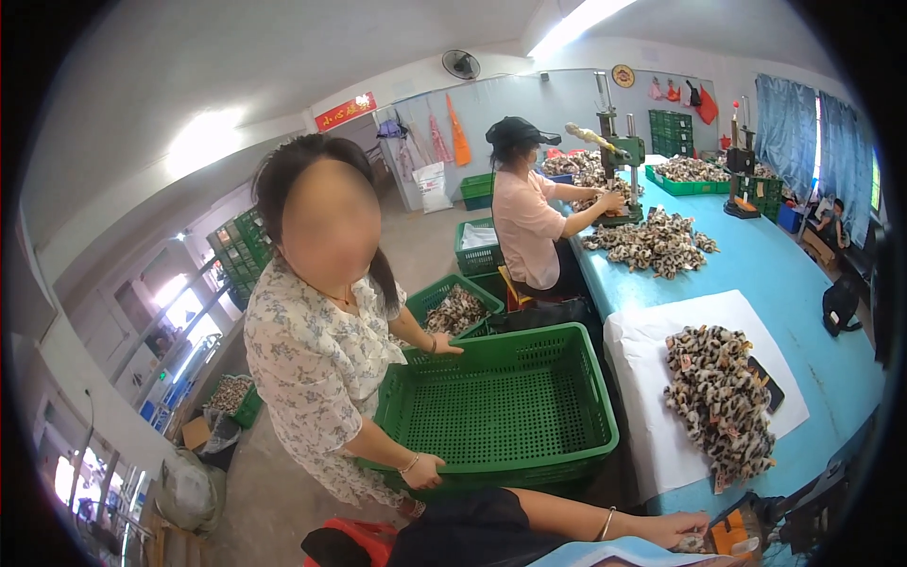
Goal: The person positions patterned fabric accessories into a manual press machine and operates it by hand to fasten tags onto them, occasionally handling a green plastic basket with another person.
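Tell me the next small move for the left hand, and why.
Probably ease the small fluffy piece toward the orange block with the left hand: that hand is right at the piece, and the block sits close beside it.

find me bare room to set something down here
Blue tabletop between the white sheet and the black bag; the inside of the green crate the standing co-worker holds; the sheet's strip left of its mottled pile. Crowded: beside the green press, where another pile spreads.
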Available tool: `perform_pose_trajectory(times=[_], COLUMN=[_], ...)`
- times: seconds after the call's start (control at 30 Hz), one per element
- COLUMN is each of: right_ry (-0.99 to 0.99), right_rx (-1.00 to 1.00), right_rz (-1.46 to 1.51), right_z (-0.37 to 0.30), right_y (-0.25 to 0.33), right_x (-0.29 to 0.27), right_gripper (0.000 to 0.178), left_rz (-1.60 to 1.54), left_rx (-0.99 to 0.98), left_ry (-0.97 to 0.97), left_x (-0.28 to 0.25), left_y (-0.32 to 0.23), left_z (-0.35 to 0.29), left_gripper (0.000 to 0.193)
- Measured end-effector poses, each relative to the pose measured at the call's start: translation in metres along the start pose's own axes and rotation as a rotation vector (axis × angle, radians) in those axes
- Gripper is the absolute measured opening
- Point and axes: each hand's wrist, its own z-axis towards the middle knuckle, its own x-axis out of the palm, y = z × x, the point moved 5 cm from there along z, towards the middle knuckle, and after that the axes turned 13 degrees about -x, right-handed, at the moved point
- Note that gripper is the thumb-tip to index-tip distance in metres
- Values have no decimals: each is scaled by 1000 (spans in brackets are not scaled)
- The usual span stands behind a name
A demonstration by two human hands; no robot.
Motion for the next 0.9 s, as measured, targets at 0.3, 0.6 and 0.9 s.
perform_pose_trajectory(times=[0.3,0.6,0.9], right_ry=[1,18,-22], right_rx=[113,40,137], right_rz=[438,544,539], right_z=[-7,-10,-16], right_y=[14,12,4], right_x=[7,8,4], right_gripper=[18,14,14], left_rz=[104,135,156], left_rx=[74,143,230], left_ry=[-89,-94,-108], left_x=[5,7,15], left_y=[6,39,44], left_z=[4,21,26], left_gripper=[29,23,23])
